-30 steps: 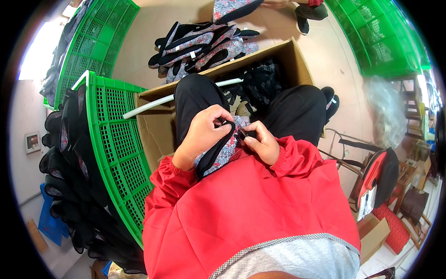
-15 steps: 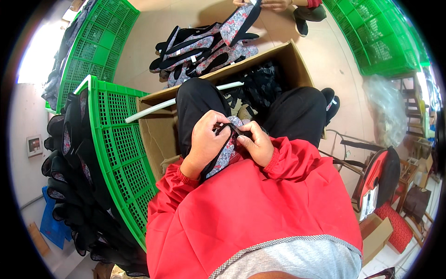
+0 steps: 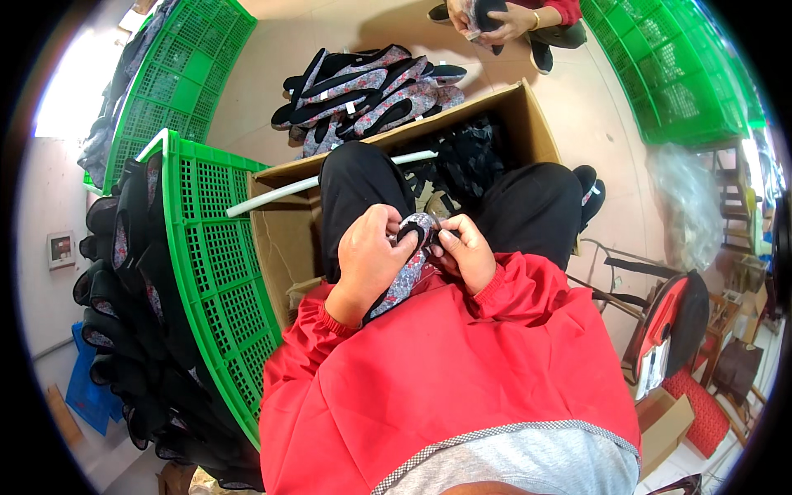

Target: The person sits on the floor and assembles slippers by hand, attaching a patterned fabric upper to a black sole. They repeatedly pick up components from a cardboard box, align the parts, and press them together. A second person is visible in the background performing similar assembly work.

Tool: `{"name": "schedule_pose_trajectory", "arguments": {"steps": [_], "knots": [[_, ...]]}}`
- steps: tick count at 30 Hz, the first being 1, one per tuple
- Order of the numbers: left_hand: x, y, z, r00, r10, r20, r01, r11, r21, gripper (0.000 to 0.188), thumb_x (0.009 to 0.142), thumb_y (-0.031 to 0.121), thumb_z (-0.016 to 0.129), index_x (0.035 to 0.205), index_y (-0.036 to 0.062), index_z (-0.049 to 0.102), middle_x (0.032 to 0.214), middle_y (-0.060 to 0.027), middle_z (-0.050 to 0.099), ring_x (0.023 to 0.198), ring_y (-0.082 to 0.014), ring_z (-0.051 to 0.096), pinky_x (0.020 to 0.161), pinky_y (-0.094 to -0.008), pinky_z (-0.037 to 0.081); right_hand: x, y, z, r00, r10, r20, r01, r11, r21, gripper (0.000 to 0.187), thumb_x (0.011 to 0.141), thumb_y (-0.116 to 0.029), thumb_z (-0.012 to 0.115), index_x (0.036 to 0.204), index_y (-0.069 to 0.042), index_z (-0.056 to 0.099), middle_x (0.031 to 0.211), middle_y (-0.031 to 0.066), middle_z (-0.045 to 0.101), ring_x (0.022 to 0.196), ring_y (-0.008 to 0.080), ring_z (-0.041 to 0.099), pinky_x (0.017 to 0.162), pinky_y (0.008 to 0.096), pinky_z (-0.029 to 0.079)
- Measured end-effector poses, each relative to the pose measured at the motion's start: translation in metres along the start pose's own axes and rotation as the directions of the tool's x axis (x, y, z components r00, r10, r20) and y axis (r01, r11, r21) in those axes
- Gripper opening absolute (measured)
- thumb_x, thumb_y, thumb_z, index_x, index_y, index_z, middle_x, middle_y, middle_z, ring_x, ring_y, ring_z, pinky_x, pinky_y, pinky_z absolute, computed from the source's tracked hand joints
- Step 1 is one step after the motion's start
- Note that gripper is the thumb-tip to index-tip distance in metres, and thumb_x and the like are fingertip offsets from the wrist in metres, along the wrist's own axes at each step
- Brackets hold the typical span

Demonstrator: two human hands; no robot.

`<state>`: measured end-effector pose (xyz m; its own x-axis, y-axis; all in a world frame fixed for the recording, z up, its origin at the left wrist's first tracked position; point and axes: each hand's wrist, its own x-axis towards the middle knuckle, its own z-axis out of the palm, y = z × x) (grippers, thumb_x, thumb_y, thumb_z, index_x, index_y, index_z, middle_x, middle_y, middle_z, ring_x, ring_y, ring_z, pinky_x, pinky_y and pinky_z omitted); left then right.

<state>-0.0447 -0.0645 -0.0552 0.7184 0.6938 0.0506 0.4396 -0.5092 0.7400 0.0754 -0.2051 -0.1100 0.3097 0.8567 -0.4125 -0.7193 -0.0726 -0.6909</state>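
Above my lap I hold a fabric slipper point(image 3: 404, 283), grey-and-red floral with black parts. My left hand point(image 3: 363, 256) grips its side, thumb pressed on the black opening near the rounded end. My right hand point(image 3: 469, 254) has thumb and fingers pinched on the dark edge at that same end. My fingers cover part of the slipper. Its lower part runs down toward my left wrist, against my red apron point(image 3: 454, 363).
Between my knees stands a cardboard box point(image 3: 285, 235) with dark pieces and a white tube point(image 3: 330, 183) across it. Beyond lies a slipper pile point(image 3: 371, 95). Green crates point(image 3: 219, 239) flank my left, with black slippers point(image 3: 124, 289) behind. A co-worker's hands point(image 3: 507, 23) hold another slipper.
The slipper's rounded floral end is turned up and shows more between my hands. My right hand has shifted slightly right. The co-worker's slipper moved from over the pile toward the right.
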Motion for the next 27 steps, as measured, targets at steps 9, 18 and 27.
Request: {"name": "schedule_pose_trajectory", "arguments": {"steps": [9, 18, 27], "knots": [[0.008, 0.014, -0.008, 0.978, 0.156, -0.136, -0.149, 0.987, 0.061, 0.017, 0.069, -0.001, 0.068, 0.08, 0.0049, 0.057, 0.07, -0.0076, 0.056, 0.061, -0.023, 0.057, 0.058, -0.0336, 0.047, 0.01, -0.017, 0.033, 0.952, -0.305, -0.033, 0.243, 0.814, -0.528, 0.048, 0.081, -0.022, 0.077, 0.118, -0.005, 0.052, 0.102, 0.0054, 0.06, 0.087, 0.0117, 0.057, 0.08, 0.029, 0.048], [0.031, 0.046, -0.031, 0.962, 0.046, -0.27, -0.035, 0.998, 0.044, 0.021, 0.068, -0.001, 0.067, 0.082, 0.0052, 0.053, 0.071, -0.0096, 0.054, 0.066, -0.0289, 0.056, 0.062, -0.0394, 0.046, 0.028, -0.057, 0.075, 0.814, -0.579, 0.054, 0.384, 0.465, -0.798, 0.056, 0.073, -0.017, 0.07, 0.124, -0.009, 0.049, 0.11, 0.0186, 0.061, 0.102, 0.0359, 0.059, 0.087, 0.0411, 0.048], [0.034, 0.069, -0.024, 0.808, 0.382, -0.448, -0.322, 0.924, 0.208, 0.028, 0.06, -0.012, 0.059, 0.081, 0.0044, 0.053, 0.072, -0.0078, 0.049, 0.062, -0.0242, 0.049, 0.059, -0.0357, 0.042, 0.039, -0.088, 0.076, 0.685, -0.729, -0.012, 0.5, 0.481, -0.72, 0.053, 0.077, -0.014, 0.072, 0.124, -0.004, 0.05, 0.104, 0.016, 0.065, 0.096, 0.0298, 0.065, 0.086, 0.0351, 0.05]]}}
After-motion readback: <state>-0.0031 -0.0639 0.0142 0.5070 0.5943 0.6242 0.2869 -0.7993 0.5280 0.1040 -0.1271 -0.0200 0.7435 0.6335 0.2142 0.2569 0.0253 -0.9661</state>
